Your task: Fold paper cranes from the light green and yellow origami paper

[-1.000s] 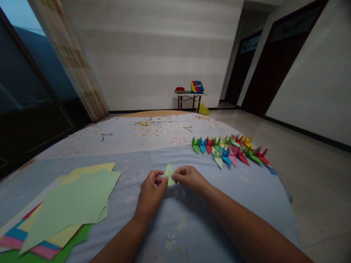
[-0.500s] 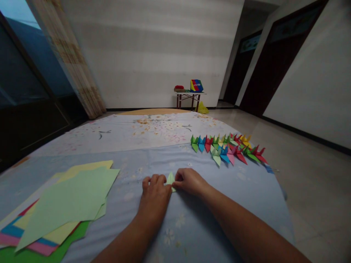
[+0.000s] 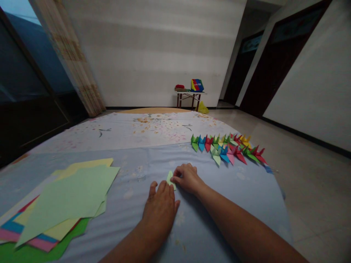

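A small pale green folded paper [image 3: 169,175] lies on the blue cloth between my hands, narrowing to a point at its far end. My right hand [image 3: 188,179] pinches its right edge between thumb and fingers. My left hand [image 3: 161,204] rests palm down just in front, its fingertips pressing the paper's lower part and covering some of it. The left thumb sticks out to the right, away from the fingers.
A stack of coloured paper sheets [image 3: 71,193], pale green on top, lies to the left. Several folded paper cranes [image 3: 230,157] stand in rows at the right. A floral cloth [image 3: 123,135] covers the table's far part. Beyond is a small table [image 3: 189,92] with a colourful box.
My left hand has pulled back slightly toward me and turned, its thumb now spread off the paper. My right hand has shifted a little up along the folded paper.
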The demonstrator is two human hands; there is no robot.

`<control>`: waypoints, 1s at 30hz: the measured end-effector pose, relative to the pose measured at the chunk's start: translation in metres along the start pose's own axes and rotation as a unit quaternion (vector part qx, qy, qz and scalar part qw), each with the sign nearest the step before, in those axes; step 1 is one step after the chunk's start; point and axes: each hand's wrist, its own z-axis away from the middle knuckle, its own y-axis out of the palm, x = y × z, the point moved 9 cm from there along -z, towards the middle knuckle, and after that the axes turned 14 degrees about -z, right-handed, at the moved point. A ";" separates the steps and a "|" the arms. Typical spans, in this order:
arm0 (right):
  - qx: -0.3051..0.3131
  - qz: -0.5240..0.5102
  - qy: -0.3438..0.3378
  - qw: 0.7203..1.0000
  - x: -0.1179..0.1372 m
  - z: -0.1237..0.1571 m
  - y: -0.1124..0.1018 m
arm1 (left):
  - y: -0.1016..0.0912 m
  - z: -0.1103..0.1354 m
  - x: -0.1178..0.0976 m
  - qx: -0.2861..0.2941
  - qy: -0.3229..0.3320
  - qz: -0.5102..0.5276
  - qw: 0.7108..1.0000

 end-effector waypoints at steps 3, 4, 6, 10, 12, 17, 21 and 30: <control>-0.010 0.011 0.016 1.000 -0.003 -0.004 -0.001 | 0.003 0.001 -0.002 -0.004 0.006 -0.013 1.000; -0.009 0.014 0.020 1.000 -0.004 -0.005 -0.001 | 0.003 0.001 -0.002 -0.007 0.007 -0.017 1.000; -0.012 0.022 0.026 0.999 -0.004 -0.009 -0.001 | 0.003 0.001 -0.003 -0.013 0.009 -0.024 1.000; -0.020 0.037 0.041 0.998 -0.006 -0.018 0.000 | 0.002 0.001 -0.003 -0.021 0.008 -0.023 0.999; -0.017 0.035 0.051 0.998 -0.007 -0.025 0.001 | 0.001 0.001 -0.003 -0.024 0.009 -0.016 1.000; -0.028 0.021 0.059 0.998 -0.009 -0.036 -0.006 | 0.003 0.002 -0.003 -0.028 0.009 -0.003 1.000; -0.025 -0.007 0.021 0.999 0.000 -0.029 -0.011 | 0.007 0.002 -0.003 -0.027 0.007 -0.003 1.000; -0.006 0.042 0.042 0.998 -0.002 -0.029 0.002 | 0.015 0.010 -0.005 0.008 0.004 -0.013 1.000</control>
